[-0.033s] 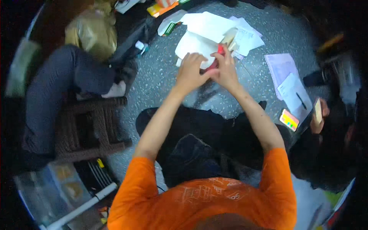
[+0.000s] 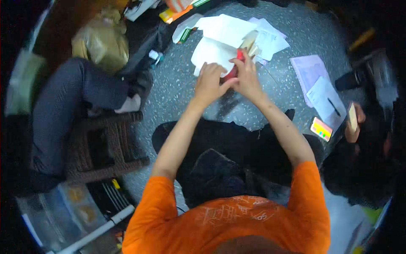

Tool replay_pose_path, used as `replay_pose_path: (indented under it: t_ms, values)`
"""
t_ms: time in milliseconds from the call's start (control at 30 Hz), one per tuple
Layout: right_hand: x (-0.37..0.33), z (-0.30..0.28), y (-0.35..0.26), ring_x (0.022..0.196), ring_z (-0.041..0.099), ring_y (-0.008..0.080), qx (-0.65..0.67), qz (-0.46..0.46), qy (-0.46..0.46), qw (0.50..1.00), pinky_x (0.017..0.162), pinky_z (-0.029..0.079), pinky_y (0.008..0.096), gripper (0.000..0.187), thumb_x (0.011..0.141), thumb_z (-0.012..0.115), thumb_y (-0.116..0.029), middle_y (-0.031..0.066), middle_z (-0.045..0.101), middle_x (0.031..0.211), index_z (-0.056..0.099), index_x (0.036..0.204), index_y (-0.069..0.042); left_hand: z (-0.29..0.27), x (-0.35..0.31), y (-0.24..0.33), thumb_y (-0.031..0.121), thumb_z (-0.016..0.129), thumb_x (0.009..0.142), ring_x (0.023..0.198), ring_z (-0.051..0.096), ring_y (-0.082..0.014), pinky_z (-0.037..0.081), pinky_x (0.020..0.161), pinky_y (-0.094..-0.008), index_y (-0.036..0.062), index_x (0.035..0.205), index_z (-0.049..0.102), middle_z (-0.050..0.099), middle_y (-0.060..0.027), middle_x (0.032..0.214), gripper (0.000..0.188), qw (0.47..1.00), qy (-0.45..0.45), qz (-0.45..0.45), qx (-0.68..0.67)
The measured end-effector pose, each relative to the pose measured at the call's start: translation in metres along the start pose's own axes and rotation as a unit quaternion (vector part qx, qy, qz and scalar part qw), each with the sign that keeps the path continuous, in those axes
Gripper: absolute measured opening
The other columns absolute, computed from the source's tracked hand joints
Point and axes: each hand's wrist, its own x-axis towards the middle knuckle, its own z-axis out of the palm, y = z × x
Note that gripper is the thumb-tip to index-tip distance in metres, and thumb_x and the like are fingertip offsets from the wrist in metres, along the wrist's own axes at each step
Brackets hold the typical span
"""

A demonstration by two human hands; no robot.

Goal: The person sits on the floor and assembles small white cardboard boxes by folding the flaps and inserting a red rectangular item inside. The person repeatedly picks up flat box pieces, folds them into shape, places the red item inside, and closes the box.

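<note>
Both my hands come together over the near edge of a folded white sheet (image 2: 222, 27) on the floor. Between them is a red object (image 2: 231, 73) whose kind I cannot make out; a red part of it shows past my right fingers. My right hand (image 2: 249, 78) curls round it from the right. My left hand (image 2: 208, 82) is bent over the sheet's edge and the red object's left side, its thumb pointing toward my right hand. The fingertips are partly hidden. A beige strip-like thing (image 2: 249, 41) lies just beyond my right hand.
Written papers (image 2: 270, 44) lie beside the sheet. Lilac paper (image 2: 306, 70), a white page with a dark pen (image 2: 333, 108) and a lit phone (image 2: 321, 129) are on the right, near another person's hand holding a phone (image 2: 352, 116). At left are a brown stool (image 2: 84, 158) and someone's leg.
The whole view has shifted slightly. My hands keep nearly the same pose around the red object.
</note>
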Motion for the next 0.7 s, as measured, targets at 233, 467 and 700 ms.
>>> replay_pose_path:
  t_ms: [233,467,700]
  values:
    - [-0.02,-0.017,0.008,0.129,0.049,0.051,0.203,0.033,-0.05,0.977,0.109,0.047,0.0511,0.069,0.076,0.083,-0.015,0.028,0.038,0.141,0.045,0.133,-0.003,0.025,-0.008,-0.015,0.026,0.075,0.09,0.085,0.061,-0.0402,0.049,0.083,-0.0506,-0.0007,0.091,0.065,0.066,-0.018,0.086,0.029,0.999,-0.01,0.014,0.042]
    - [-0.019,-0.009,0.027,0.114,0.059,0.0404,0.086,-0.052,-0.121,0.988,0.098,0.05,0.0488,0.016,0.084,0.068,-0.005,0.0185,0.056,0.122,0.062,0.097,0.0,0.024,-0.005,0.0,0.024,0.075,0.09,0.083,0.06,-0.0396,0.047,0.079,-0.0497,0.0001,0.088,0.063,0.064,-0.0178,0.084,0.027,0.995,-0.012,0.027,0.093]
    - [-0.024,-0.012,0.021,0.117,0.059,0.0371,0.024,-0.074,-0.064,0.995,0.102,0.047,0.0462,0.017,0.084,0.067,-0.006,0.018,0.06,0.124,0.065,0.1,-0.001,0.027,-0.003,0.003,0.024,0.076,0.089,0.084,0.061,-0.0411,0.046,0.077,-0.0503,0.0006,0.09,0.061,0.063,-0.0193,0.083,0.028,0.993,0.009,0.033,0.113]
